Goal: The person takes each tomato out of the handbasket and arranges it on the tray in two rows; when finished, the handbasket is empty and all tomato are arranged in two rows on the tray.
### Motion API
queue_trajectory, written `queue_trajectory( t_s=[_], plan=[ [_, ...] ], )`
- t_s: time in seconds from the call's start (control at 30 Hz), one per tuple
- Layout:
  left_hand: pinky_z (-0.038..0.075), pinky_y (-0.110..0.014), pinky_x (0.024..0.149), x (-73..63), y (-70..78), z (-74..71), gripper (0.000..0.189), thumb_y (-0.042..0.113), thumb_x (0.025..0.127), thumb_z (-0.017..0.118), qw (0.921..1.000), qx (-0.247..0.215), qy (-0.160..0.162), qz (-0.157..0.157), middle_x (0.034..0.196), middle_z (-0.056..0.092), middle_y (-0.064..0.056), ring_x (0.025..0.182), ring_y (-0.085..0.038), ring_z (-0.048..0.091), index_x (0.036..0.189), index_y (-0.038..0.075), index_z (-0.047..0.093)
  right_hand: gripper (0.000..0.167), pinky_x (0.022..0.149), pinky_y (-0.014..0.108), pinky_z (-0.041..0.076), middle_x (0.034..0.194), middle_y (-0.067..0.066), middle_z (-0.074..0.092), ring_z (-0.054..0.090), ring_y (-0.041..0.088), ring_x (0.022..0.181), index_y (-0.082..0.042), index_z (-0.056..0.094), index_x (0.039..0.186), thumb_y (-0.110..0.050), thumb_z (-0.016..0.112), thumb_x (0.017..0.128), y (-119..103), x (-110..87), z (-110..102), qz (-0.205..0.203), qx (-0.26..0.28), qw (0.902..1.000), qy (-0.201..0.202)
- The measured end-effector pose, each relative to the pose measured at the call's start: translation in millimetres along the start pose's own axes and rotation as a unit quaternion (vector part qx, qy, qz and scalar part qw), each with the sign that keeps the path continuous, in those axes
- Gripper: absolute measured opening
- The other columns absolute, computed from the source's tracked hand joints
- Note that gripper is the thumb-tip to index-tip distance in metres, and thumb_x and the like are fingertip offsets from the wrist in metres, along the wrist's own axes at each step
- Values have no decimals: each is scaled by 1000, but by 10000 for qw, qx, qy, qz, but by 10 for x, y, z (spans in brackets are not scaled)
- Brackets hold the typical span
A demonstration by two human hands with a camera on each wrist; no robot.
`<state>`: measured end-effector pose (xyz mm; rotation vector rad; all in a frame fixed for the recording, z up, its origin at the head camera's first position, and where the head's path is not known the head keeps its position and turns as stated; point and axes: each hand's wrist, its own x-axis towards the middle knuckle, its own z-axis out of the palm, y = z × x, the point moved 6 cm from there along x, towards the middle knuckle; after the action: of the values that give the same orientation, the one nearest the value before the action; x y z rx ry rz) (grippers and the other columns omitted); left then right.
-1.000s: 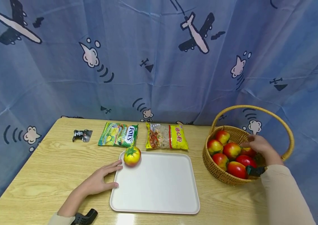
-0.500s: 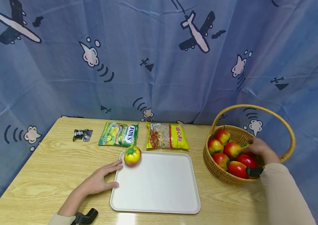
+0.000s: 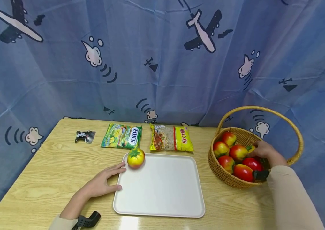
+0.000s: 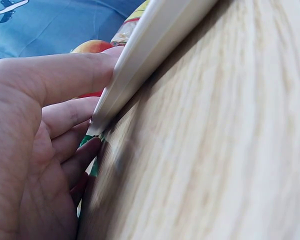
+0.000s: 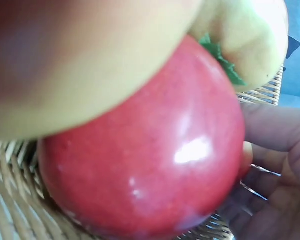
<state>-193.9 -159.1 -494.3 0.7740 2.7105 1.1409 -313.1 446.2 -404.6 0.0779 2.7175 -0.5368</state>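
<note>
In the head view my left hand (image 3: pixel 102 183) lies at the left side of a white tray (image 3: pixel 162 188). Its fingers are extended, with the tips at the rim, as the left wrist view also shows. A red-and-yellow tomato-like fruit (image 3: pixel 136 158) with a green top sits on the tray's far left corner. My right hand (image 3: pixel 264 151) reaches down into a wicker basket (image 3: pixel 222 177) and grips a red-and-yellow fruit (image 3: pixel 251 149), mostly hidden beneath it. In the right wrist view, a glossy red fruit (image 5: pixel 145 150) covers part of the fingers.
Several other red-and-yellow fruits (image 3: pixel 238 152) fill the basket, whose tall handle (image 3: pixel 261 108) arches over it. Behind the tray lie a green FOX'S bag (image 3: pixel 122 136) and a yellow pasta bag (image 3: pixel 171 138). A small black packet (image 3: pixel 85 136) lies at the back left. A blue curtain (image 3: pixel 136 64) hangs behind.
My right hand has lowered slightly into the basket, and the yellow-green end of the fruit under it has come into view. My left hand holds its place at the tray.
</note>
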Motion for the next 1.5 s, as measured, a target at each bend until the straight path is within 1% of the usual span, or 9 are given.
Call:
queue_trajectory(
  t_s=[0.17, 0.4, 0.6, 0.73, 0.87, 1.03, 1.13, 1.37, 1.5],
  plan=[
    [31, -62, 106, 9, 15, -17, 65, 43, 84, 68, 10000, -11, -30, -26, 153, 34, -8, 136, -41, 34, 138, 12, 50, 78, 83, 54, 49, 112, 39, 48, 50, 45, 93, 23, 33, 129, -21, 72, 77, 3, -17, -19, 12, -71, 9998, 174],
    [31, -62, 106, 10, 18, -15, 65, 43, 84, 68, 10000, 4, -12, 6, 153, 35, -7, 136, -41, 35, 138, 11, 50, 77, 81, 54, 47, 107, 38, 52, 51, 44, 90, 22, 36, 127, -23, 73, 76, -57, -54, -92, -274, -322, 9968, 681],
    [31, -61, 106, 5, 18, -14, 65, 43, 84, 68, 10000, 4, 3, -10, 153, 35, -6, 136, -39, 35, 138, 12, 51, 80, 82, 56, 45, 109, 39, 51, 51, 45, 90, 23, 35, 129, -24, 74, 78, -95, -69, -176, -348, -306, 9942, 966],
    [31, -62, 106, 5, 16, -10, 64, 43, 85, 68, 10000, 2, 2, 14, 153, 35, -6, 136, -40, 35, 138, 12, 51, 77, 83, 58, 44, 109, 39, 51, 51, 46, 90, 22, 36, 128, -23, 75, 78, -147, -92, -235, -490, -251, 9913, 1195],
    [30, -62, 106, 6, 17, -5, 64, 43, 85, 67, 10000, 16, -3, 40, 152, 35, -7, 136, -40, 35, 138, 12, 51, 78, 86, 60, 41, 117, 39, 47, 48, 48, 97, 19, 34, 131, -26, 73, 80, -251, -134, -286, -658, -131, 9890, 1316],
    [30, -62, 106, 1, 12, 1, 64, 44, 85, 67, 10000, 20, 7, 43, 152, 35, -7, 135, -40, 35, 138, 12, 51, 82, 89, 63, 38, 132, 41, 33, 40, 51, 108, 16, 27, 138, -31, 69, 85, -421, -194, -332, -802, -47, 9887, 1269],
    [30, -63, 106, -2, 6, 4, 64, 44, 84, 67, 10000, 1, 11, 33, 152, 35, -7, 135, -40, 35, 138, 13, 51, 83, 90, 63, 36, 136, 42, 28, 36, 52, 113, 14, 26, 140, -33, 68, 86, -544, -234, -353, -982, -43, 9870, 1273],
    [31, -62, 106, -2, -7, 11, 64, 44, 84, 67, 10000, 28, 12, 33, 153, 35, -7, 135, -40, 35, 138, 14, 51, 81, 91, 62, 37, 137, 40, 31, 37, 51, 117, 13, 29, 141, -33, 69, 86, -844, -326, -334, -1502, -27, 9792, 1365],
    [31, -63, 105, -3, -8, 7, 63, 44, 85, 67, 10000, 41, 30, 66, 152, 35, -7, 135, -40, 35, 138, 13, 51, 80, 93, 63, 37, 139, 38, 31, 37, 51, 119, 9, 31, 141, -34, 69, 86, -999, -386, -285, -1643, 43, 9771, 1348]
  ],
)
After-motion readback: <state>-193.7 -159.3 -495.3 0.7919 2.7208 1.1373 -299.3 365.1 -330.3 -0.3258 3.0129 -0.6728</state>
